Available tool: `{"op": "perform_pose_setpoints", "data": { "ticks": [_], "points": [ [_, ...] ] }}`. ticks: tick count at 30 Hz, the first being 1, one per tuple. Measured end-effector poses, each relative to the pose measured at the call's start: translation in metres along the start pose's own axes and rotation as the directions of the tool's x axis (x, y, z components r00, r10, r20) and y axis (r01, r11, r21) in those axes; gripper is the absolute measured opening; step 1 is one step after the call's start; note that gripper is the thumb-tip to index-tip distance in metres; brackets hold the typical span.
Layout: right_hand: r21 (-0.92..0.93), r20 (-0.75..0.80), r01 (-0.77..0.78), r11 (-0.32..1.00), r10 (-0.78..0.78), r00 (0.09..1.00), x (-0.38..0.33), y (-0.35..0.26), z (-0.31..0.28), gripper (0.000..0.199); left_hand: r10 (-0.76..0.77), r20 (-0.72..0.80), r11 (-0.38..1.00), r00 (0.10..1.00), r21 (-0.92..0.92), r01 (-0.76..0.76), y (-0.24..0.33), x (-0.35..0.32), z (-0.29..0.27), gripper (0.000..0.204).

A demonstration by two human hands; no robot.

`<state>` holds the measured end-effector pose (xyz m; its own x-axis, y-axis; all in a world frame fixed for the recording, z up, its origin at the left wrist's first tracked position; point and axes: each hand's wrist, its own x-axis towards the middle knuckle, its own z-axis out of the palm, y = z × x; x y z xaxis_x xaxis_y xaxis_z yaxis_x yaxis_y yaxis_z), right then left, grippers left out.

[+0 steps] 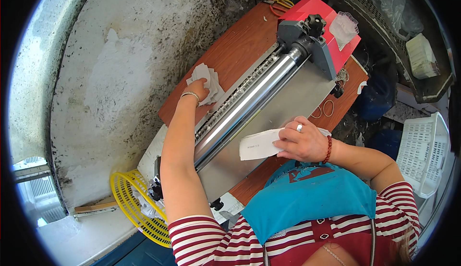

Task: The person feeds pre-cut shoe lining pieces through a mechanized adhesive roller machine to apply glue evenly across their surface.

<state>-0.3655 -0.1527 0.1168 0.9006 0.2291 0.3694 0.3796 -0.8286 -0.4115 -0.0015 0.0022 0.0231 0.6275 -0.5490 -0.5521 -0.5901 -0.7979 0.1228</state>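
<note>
My left arm reaches across a roller machine (249, 105) with a long shiny metal roller. At its far side my left hand (196, 90) is closed on a loose, fanned pile of white flat pieces (210, 74) on the brown board; its fingertips are partly hidden. On the near side, over the metal plate (281, 93), my right hand (303, 141) grips a neat stack of long white flat pieces (257, 145), thumb and fingers wrapped round it. The stack's left end sticks out past my fingers. What the pieces are made of cannot be told.
The machine's red end housing (307, 9) stands at the far right, with a crumpled translucent piece (344, 29) on it. A yellow basket (122, 194) holds white scraps at lower left. A white crate (422, 150) stands at right. A stained wall (115, 74) borders the far left.
</note>
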Motion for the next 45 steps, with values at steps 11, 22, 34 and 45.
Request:
{"op": "perform_pose_setpoints", "data": {
  "ticks": [11, 22, 34, 45],
  "points": [
    [0.105, -0.101, -0.013, 0.994, 0.023, 0.995, -0.002, 0.006, -0.002, 0.021, 0.202, -0.236, 0.917, 0.95, -0.294, -0.268, 0.035, -0.02, -0.02, 0.038],
    [-0.207, -0.126, -0.047, 0.977, 0.021, 0.992, 0.014, 0.038, -0.009, 0.023, 0.392, -0.059, 0.721, 0.918, -0.601, -0.346, 0.096, -0.063, -0.026, 0.028],
    [0.012, 0.041, 0.111, 0.994, -0.111, 0.993, 0.001, 0.009, -0.006, 0.027, 0.075, -0.421, 0.566, 0.904, -0.728, -0.386, 0.029, -0.022, -0.027, 0.016],
    [-0.077, -0.022, 0.171, 0.982, -0.173, 0.985, -0.008, 0.012, 0.001, 0.019, 0.028, 0.019, 0.996, 0.999, 0.088, -0.03, 0.002, -0.006, -0.004, 0.052]
  ]
}}
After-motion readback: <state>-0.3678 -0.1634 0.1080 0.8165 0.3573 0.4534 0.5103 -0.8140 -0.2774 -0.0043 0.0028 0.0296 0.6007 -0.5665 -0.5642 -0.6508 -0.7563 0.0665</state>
